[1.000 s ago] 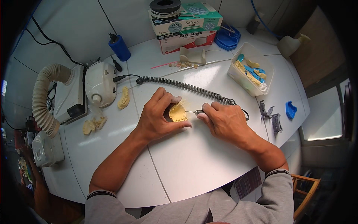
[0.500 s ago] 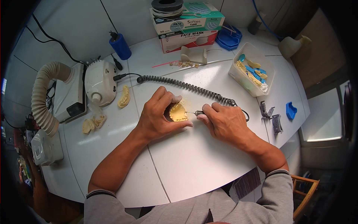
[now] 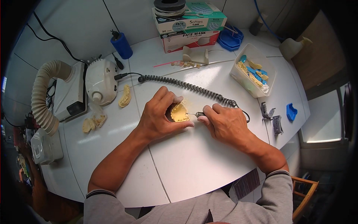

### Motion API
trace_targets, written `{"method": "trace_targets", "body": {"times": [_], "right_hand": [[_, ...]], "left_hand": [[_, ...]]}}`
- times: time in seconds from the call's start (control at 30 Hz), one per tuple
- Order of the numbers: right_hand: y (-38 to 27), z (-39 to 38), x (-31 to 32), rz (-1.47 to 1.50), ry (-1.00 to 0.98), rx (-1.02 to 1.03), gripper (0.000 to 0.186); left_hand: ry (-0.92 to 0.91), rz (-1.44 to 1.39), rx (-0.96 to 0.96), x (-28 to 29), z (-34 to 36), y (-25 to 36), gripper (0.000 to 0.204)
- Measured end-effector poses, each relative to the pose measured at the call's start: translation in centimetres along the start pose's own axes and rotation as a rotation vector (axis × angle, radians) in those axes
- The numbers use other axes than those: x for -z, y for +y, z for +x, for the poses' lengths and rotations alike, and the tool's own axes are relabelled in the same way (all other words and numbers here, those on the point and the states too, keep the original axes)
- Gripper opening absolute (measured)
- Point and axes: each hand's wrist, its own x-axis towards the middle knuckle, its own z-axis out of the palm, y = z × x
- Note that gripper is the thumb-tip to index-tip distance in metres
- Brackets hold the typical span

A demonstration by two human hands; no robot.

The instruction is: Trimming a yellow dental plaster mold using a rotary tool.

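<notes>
My left hand (image 3: 159, 115) grips a yellow plaster dental model (image 3: 180, 112) between thumb and fingers, with its row of teeth facing up. In my right hand (image 3: 226, 121) is a rotary handpiece (image 3: 200, 114), held like a pen. Its thin metal bur meets the right side of the model, or comes very close to it. A black coiled cord (image 3: 186, 84) runs from the handpiece back to a white control unit (image 3: 101, 82). Pale yellow dust lies on the white tabletop just beyond the model.
Left of my hands stand a ribbed suction hose (image 3: 46, 89) and more plaster models (image 3: 125, 96). Farther back are mask boxes (image 3: 190, 28) and a blue cylinder (image 3: 122, 46). To the right sit a clear tub (image 3: 253, 71) of models, grey articulators (image 3: 277, 124) and a blue mould (image 3: 291, 111).
Both hands keep their grip on the model and the handpiece, with almost no movement. The whole view has shifted very slightly.
</notes>
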Motion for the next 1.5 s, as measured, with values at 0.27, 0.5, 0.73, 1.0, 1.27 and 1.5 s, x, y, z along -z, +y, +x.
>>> {"method": "trace_targets", "body": {"times": [0.27, 0.5, 0.73, 1.0, 1.27, 1.5], "right_hand": [[0.03, -0.03, -0.24, 0.0, 0.015, -0.005, 0.041], [0.16, 0.01, -0.07, 0.031, 0.021, -0.027, 0.04], [0.29, 0.12, 0.18, 0.055, 0.006, -0.036, 0.038], [0.46, 0.09, 0.22, 0.062, 0.007, -0.038, 0.038], [0.5, 0.11, 0.2, 0.074, 0.004, -0.032, 0.038], [0.52, 0.14, 0.18, 0.065, -0.003, -0.031, 0.038]], "left_hand": [[-0.002, -0.026, -0.004, 0.05, 0.07, 0.1, 0.077], [-0.007, -0.106, 0.01, 0.34, 0.23, 0.41, 0.075], [-0.013, -0.146, 0.012, 0.31, 0.12, 0.54, 0.073], [-0.032, -0.154, 0.017, 0.42, 0.19, 0.6, 0.071], [-0.038, -0.15, 0.029, 0.44, 0.19, 0.56, 0.066], [-0.027, -0.145, 0.024, 0.18, 0.07, 0.32, 0.067]]}}
